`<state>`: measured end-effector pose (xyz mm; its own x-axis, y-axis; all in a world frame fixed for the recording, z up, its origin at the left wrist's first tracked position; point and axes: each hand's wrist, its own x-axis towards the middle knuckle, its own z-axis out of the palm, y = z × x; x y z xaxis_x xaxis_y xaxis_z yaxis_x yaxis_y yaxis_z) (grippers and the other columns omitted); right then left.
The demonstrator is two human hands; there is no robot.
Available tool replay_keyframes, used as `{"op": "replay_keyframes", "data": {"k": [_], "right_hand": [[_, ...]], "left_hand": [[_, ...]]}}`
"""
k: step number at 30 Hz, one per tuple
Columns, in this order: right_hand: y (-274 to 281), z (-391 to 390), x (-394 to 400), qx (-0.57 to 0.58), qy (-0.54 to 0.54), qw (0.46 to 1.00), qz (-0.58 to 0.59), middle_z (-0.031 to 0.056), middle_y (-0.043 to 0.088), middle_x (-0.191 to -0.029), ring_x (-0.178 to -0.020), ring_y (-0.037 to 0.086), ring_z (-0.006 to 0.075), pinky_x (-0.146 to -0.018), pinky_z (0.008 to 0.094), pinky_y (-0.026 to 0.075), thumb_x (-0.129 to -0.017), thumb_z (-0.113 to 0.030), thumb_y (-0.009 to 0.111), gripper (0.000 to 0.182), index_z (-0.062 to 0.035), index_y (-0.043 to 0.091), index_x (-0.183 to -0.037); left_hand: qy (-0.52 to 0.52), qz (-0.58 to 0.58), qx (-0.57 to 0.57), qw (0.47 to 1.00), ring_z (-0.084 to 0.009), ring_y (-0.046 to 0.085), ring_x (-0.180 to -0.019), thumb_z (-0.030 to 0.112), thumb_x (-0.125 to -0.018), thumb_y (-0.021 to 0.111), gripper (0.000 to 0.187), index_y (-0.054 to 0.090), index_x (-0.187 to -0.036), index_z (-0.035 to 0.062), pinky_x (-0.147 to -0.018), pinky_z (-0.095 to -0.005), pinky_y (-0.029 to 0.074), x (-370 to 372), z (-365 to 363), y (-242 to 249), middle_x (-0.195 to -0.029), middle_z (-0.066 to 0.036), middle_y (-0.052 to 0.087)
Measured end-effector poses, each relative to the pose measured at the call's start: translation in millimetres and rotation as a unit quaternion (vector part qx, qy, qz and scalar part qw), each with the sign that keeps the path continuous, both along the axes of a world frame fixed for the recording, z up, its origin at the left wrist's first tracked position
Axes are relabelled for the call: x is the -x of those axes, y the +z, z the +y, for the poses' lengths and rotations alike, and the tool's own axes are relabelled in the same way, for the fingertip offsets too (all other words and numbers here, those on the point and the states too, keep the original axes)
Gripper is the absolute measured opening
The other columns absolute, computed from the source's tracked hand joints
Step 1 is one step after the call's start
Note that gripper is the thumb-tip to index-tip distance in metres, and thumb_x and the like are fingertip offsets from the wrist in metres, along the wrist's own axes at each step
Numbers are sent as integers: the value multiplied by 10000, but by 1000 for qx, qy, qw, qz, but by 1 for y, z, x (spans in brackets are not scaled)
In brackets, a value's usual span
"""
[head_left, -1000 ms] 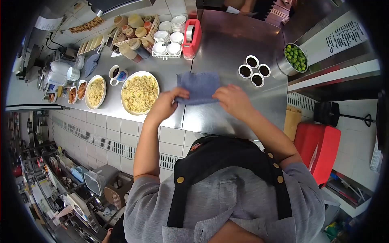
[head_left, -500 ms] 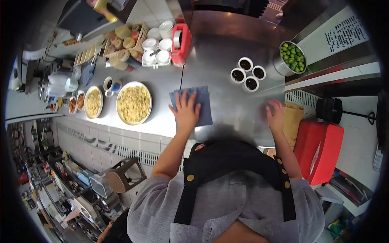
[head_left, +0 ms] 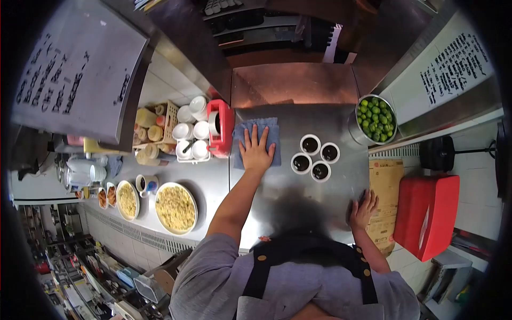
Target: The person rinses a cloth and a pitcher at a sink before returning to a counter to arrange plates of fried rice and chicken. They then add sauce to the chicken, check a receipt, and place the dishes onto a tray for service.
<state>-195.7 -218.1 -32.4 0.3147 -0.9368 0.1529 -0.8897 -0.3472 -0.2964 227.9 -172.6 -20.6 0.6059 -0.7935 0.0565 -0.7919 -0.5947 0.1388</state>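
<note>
My left hand [head_left: 257, 153] lies flat with fingers spread on a blue-grey cloth [head_left: 271, 128], pressing it on the steel counter [head_left: 245, 210]. Right of the cloth stand several small white cups of dark sauce [head_left: 320, 172], grouped together. My right hand [head_left: 364, 209] rests at the counter's right edge, fingers stretched out and holding nothing. The red dispenser-like holder [head_left: 224, 128] is just left of the cloth.
Left along the counter are a large round dish of yellow crumbly food [head_left: 176, 208], a smaller similar dish [head_left: 128, 200] and a crate of white cups [head_left: 192, 154]. A metal pot of green limes [head_left: 376, 120] stands at the back right. A red bin [head_left: 426, 216] is beside the counter.
My left hand has slid the cloth away from me, up beside the sauce cups and the red holder. My right hand has come to the counter's edge. The view has tilted upward.
</note>
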Motion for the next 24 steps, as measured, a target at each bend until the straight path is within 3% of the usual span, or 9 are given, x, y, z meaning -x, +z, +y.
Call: {"op": "replay_keyframes", "data": {"k": [3,6,13,20,24], "right_hand": [[4,0,-4,-17,-8,1000,4,208,315,-1438,-1341,201,461,-1114,540,162,-914,-336,467,562,-27,366,-1372],[9,-2,-4,-21,14,1000,10,202,329,-1433,-1341,211,452,-1115,541,151,-915,-372,434,565,-27,382,-1359],[8,-4,-3,-36,3,999,4,192,350,-1427,-1326,238,451,-1097,550,176,-924,-417,395,558,-29,417,-1325],[7,-4,-2,-41,8,999,2,191,353,-1425,-1312,258,452,-1088,550,194,-924,-426,390,552,-37,431,-1313],[8,-6,-4,-45,11,999,-10,193,351,-1425,-1306,263,455,-1086,550,196,-922,-412,398,539,-37,430,-1309]], "left_hand": [[-14,-14,-3,1000,-373,118,-1426,510,-901,446,617,277,-1464,326,-1104,-599,143,-42,-52,-6,-1555,-95,166],[35,-28,1,999,-427,70,-1420,558,-901,398,631,260,-1471,326,-1101,-611,120,-84,-98,-18,-1562,-150,106],[90,-10,3,996,-411,67,-1424,576,-896,403,625,270,-1461,347,-1108,-593,136,-151,-168,-18,-1564,-154,74],[41,-10,-12,999,-383,88,-1429,587,-896,403,644,295,-1452,280,-1120,-573,126,-183,-186,-24,-1559,-145,119],[37,-35,19,999,-411,101,-1419,557,-911,389,629,299,-1458,261,-1113,-583,125,-160,-164,-32,-1554,-175,116]]}}
